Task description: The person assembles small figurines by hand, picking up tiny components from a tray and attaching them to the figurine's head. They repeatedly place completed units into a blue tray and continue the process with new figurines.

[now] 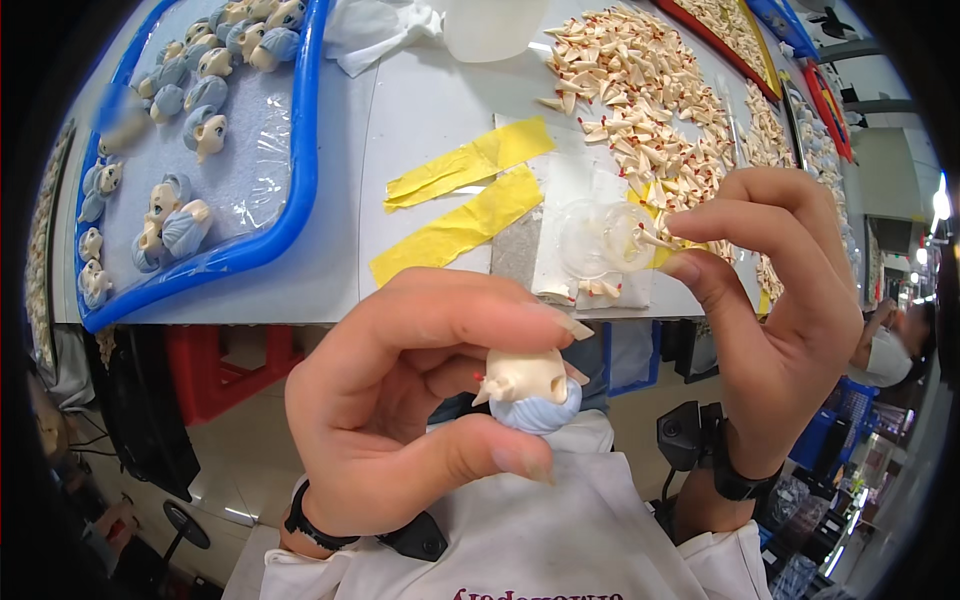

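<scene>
Between thumb and fingers, my left hand [385, 385] grips a small doll head [530, 385] with pale blue hair, held in front of the table edge. A pointed bit with a red spot juts from the head's left side, and a small hole shows on its right. My right hand [780, 270] is raised at the right, thumb and forefinger pinched on a small pointed cream piece [652, 237]. That piece is over or beside a clear round dish [588, 242]. Behind it spreads a large heap of similar red-tipped cream pieces [640, 90].
A blue-rimmed tray [308, 130] at the left holds several blue-haired doll heads [208, 133]. Yellow tape strips [455, 225] lie mid-table. White tissue [375, 35] and a translucent container [490, 25] stand at the back. A red stool [215, 375] is below; another person [890, 345] sits far right.
</scene>
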Action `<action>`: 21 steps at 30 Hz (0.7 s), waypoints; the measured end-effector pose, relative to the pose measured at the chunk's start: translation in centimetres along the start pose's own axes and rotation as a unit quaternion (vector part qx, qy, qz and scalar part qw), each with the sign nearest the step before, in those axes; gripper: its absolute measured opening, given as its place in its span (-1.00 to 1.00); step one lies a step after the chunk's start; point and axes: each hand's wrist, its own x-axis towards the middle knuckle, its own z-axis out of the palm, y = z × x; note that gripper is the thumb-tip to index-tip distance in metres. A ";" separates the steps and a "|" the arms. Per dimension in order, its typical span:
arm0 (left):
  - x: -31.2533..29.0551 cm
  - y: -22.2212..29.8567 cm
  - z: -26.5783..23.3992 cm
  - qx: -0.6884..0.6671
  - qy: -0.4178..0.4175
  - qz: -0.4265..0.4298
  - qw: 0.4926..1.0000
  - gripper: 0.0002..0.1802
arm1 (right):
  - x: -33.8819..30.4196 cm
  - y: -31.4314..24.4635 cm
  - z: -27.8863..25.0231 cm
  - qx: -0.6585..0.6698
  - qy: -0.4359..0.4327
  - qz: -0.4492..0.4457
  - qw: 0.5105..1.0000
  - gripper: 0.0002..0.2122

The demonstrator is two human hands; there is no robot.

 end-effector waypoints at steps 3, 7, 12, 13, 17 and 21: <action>0.0 -0.3 -0.6 0.002 -0.016 0.020 1.000 -0.40 | 0.3 0.1 0.4 -0.023 -0.018 -0.020 0.999 -0.82; -0.1 -0.2 -0.6 0.000 0.002 0.011 1.000 -0.41 | 0.6 0.2 0.7 -0.032 -0.022 -0.047 0.998 -0.82; 0.0 -0.2 -0.5 -0.011 0.007 -0.002 1.000 -0.40 | 1.0 -0.9 1.0 -0.025 0.004 -0.038 0.999 -0.82; 0.0 -0.2 -0.5 -0.018 0.008 -0.002 1.000 -0.40 | 0.9 -1.2 1.0 -0.001 0.010 -0.027 1.000 -0.82; 0.0 -0.6 -0.6 -0.049 -0.011 0.011 0.999 -0.38 | -0.6 -1.4 0.6 0.145 -0.002 0.018 0.989 -0.82; -0.1 -0.2 -0.2 -0.036 0.005 -0.003 0.999 -0.38 | -2.1 -0.8 0.7 0.225 -0.041 0.021 0.973 -0.79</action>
